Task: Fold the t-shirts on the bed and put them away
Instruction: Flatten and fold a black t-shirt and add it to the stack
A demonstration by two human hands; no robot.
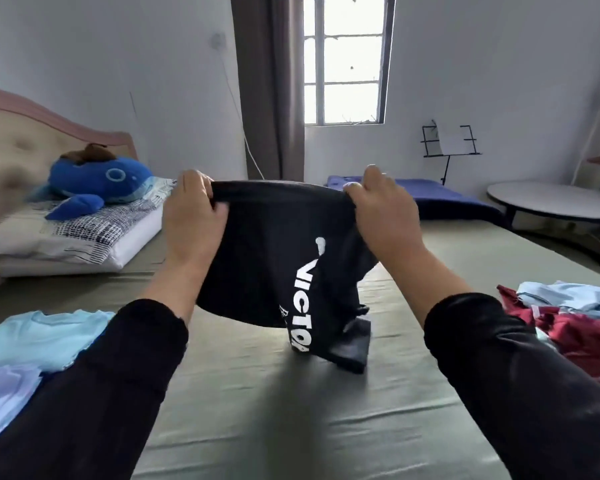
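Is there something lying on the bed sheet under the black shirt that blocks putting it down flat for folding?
Nothing visible does. Both hands, left hand and right hand, hold the black t-shirt above bare green sheet. The light blue shirt lies left, the dark red clothes right.

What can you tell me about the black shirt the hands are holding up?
The black t-shirt looks like soft, thin fabric with white letters running sideways, reading roughly "VICTOR". The left hand and right hand each pinch its top edge and hold it in the air, so it hangs loosely, bunched and creased rather than flat. Its lowest part, apparently a sleeve, touches the olive-green bed sheet in the middle of the bed. It is not yet folded.
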